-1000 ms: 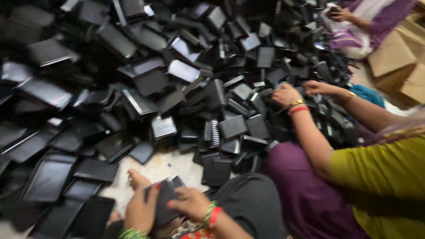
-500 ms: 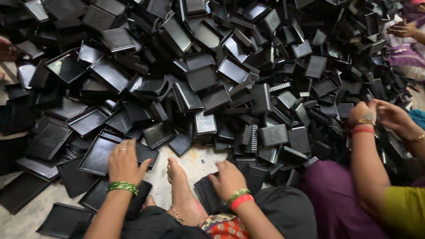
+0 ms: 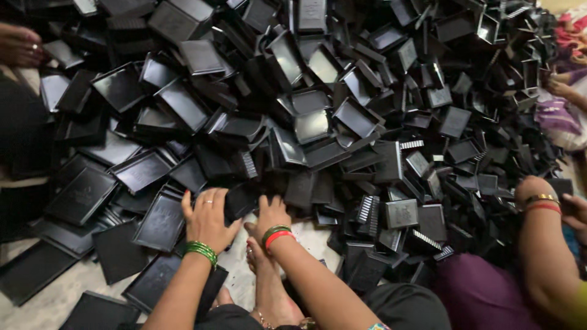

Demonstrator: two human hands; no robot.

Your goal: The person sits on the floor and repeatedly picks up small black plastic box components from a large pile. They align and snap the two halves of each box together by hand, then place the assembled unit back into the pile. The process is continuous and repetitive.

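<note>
A big heap of black plastic trays and lids (image 3: 318, 122) covers the floor in front of me. My left hand (image 3: 208, 217), with green bangles on the wrist, rests at the heap's near edge. Its thumb and forefinger close around the corner of a small black piece (image 3: 243, 198). My right hand (image 3: 272, 214), wearing a green and a red bangle, reaches into the heap just right of that piece, and its fingertips are hidden among the parts. A flat black tray (image 3: 160, 221) lies under the left hand. My bare foot (image 3: 260, 269) is below the hands.
Another person's forearm (image 3: 538, 244) with gold and red bangles reaches into the pile at the right, above purple clothing (image 3: 483, 293). More hands show at the top left (image 3: 21, 46) and far right (image 3: 565, 88). Pale floor (image 3: 55, 293) shows at the lower left.
Both my hands have moved forward from near my lap to the heap's edge and closer together. The view has swung left and down over the pile.
</note>
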